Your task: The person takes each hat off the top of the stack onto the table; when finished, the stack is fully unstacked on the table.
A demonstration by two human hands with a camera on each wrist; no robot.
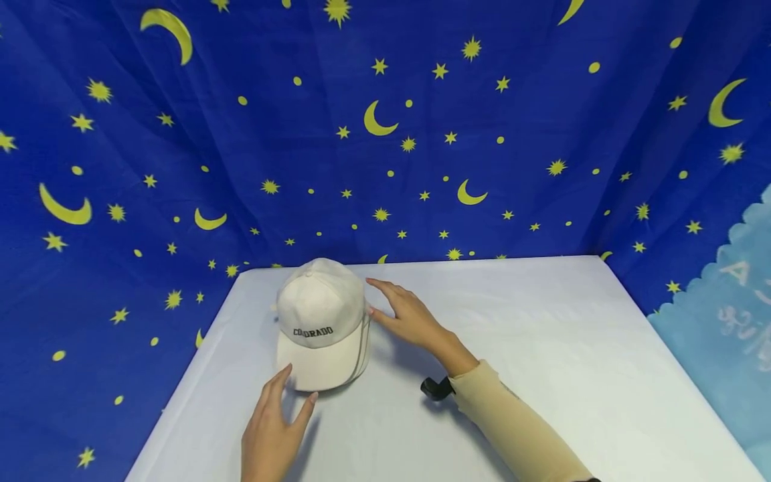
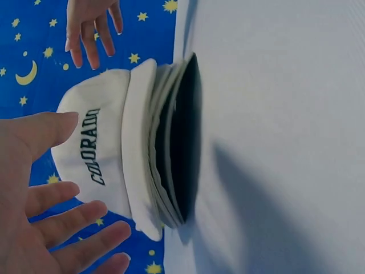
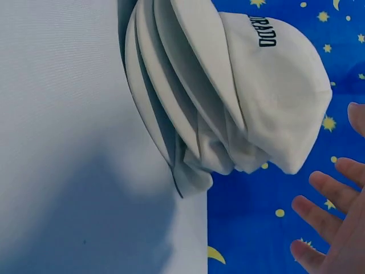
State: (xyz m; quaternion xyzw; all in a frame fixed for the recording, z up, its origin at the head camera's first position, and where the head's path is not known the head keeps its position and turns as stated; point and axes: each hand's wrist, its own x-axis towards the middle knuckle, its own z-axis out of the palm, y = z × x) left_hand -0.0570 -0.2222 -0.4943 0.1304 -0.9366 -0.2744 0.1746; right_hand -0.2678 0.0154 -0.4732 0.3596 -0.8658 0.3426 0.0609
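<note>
A stack of several nested baseball caps (image 1: 322, 304) stands on the white table, brims toward me. The top one is cream with dark "COLORADO" lettering across its front; more brims show layered beneath it in the right wrist view (image 3: 199, 74). My left hand (image 1: 271, 425) is at the front left of the brim, fingers spread, thumb apart from them. At the caps' right side my right hand (image 1: 412, 318) reaches in with extended fingers. In the right wrist view a gap shows between that hand's fingers (image 3: 322, 220) and the caps. Neither hand holds anything.
Blue cloth (image 1: 421, 134) with yellow moons and stars hangs behind and beside the white table (image 1: 542, 375). A light blue scalloped panel (image 1: 717, 321) with white lettering hangs at the right. A small black piece (image 1: 436, 388) sticks out beside my right wrist.
</note>
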